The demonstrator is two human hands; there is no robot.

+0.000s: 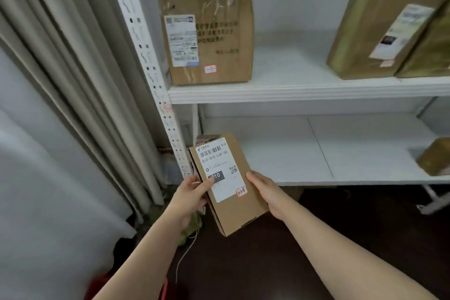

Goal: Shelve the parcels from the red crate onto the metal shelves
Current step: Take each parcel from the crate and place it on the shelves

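Cardboard parcel (229, 190) — hands (192, 192) (266, 190) clasp sides.

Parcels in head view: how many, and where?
5. Held parcel, gripped by left hand and right hand. Upper shelf: large box at left, tilted box and edge box at right. Lower shelf: small box, cropped at right. More may be off-frame.

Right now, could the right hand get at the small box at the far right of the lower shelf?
Probably not yet: the right hand grips the parcel with the left hand. The lower shelf between it and the small box looks free.
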